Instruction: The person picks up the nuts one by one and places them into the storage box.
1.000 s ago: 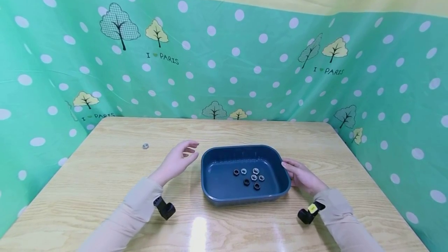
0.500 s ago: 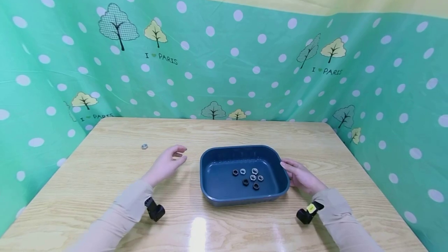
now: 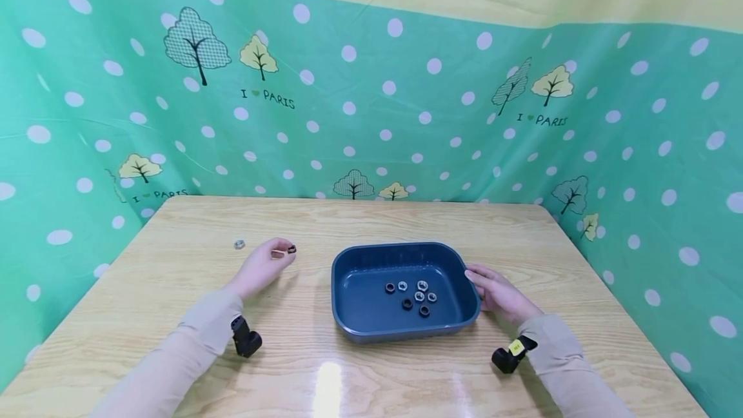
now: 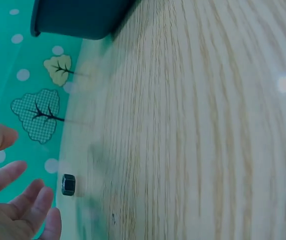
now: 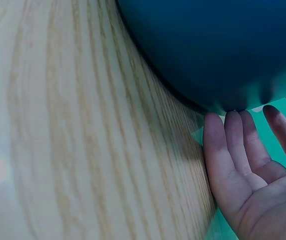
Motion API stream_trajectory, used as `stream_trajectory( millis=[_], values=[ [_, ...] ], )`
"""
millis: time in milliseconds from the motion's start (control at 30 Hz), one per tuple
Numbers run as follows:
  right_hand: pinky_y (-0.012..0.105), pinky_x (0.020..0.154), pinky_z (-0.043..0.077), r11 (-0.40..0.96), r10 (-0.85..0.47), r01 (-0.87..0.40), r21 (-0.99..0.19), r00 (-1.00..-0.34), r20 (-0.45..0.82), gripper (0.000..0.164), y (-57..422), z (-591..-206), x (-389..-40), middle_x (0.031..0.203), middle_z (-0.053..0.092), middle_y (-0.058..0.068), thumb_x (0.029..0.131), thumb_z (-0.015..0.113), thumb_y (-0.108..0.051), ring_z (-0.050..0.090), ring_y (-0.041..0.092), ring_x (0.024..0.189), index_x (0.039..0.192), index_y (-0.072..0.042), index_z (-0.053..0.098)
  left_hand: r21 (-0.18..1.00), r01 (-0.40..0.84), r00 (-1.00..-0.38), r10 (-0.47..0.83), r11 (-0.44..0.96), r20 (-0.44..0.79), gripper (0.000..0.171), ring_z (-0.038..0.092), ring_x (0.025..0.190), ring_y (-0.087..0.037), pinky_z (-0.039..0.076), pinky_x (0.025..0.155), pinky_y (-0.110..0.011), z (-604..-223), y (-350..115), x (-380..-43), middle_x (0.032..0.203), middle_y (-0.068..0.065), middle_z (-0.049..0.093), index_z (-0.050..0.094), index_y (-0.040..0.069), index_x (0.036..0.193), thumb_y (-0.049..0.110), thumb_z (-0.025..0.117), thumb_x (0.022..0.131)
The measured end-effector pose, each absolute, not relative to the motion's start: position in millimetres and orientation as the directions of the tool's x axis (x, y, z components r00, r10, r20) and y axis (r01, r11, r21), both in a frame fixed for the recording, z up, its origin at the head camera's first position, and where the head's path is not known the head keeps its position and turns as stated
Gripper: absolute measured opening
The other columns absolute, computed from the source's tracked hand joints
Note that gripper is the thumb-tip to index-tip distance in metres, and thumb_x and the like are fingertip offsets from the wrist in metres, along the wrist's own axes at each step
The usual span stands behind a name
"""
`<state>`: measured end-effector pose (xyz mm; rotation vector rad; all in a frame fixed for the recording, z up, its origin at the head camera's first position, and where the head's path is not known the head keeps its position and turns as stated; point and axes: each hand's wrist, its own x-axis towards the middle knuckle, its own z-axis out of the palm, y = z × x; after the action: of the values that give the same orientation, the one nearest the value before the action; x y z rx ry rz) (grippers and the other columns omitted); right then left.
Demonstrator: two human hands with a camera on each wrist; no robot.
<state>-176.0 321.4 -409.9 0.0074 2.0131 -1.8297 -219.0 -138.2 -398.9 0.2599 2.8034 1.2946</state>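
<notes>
My left hand (image 3: 264, 268) is over the left half of the table, its fingers loosely bent and apart. A black hex nut (image 3: 292, 249) shows just by its fingertips in the head view. In the left wrist view that nut (image 4: 68, 185) rests on the wood, separate from the fingers (image 4: 42, 205). A silver hex nut (image 3: 239, 244) lies farther left. My right hand (image 3: 500, 292) touches the right side of a dark blue rectangular tub (image 3: 371, 339). The right wrist view has extended fingers (image 5: 218, 145) against the tub's outer wall (image 5: 208, 60).
Inside the tub lie several nuts, some silver (image 3: 422, 286) and some black (image 3: 407, 304). Under everything is a wood-grain table (image 3: 302, 366). A green dotted curtain (image 3: 371, 115) hangs behind the table and along its sides.
My left hand has moved left, away from the tub, and the black nut now shows beside its fingertips. The right hand and the tub have stayed in place.
</notes>
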Motion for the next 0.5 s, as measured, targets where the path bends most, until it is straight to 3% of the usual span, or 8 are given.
stream_trajectory(
  millis=[233, 500],
  values=[
    [0.035, 0.08, 0.055, 0.127, -0.279, 0.281, -0.951, -0.91, -0.306, 0.066, 322, -411, -176, 0.108, 0.068, -0.004, 0.099, 0.046, -0.034, 0.066, 0.007, 0.092, 0.145, 0.006, 0.02, 0.691, 0.171, -0.978, 0.209, 0.702, 0.03, 0.045, 0.054, 0.113, -0.044, 0.041, 0.098, -0.054, -403, -140, -224, 0.125, -0.031, 0.052, 0.048, -0.006, 0.128, 0.022, 0.056, 0.094],
    [0.037, 0.081, 0.055, 0.14, -0.274, 0.29, -0.947, -0.907, -0.319, 0.067, 321, -410, -176, 0.114, 0.067, 0.002, 0.099, 0.047, -0.036, 0.066, 0.009, 0.094, 0.145, 0.005, 0.02, 0.574, 0.199, -0.976, 0.213, 0.795, 0.042, 0.047, 0.051, 0.112, -0.047, 0.042, 0.096, -0.055, -407, -142, -238, 0.12, -0.035, 0.051, 0.044, -0.013, 0.127, 0.013, 0.058, 0.091]
  ],
)
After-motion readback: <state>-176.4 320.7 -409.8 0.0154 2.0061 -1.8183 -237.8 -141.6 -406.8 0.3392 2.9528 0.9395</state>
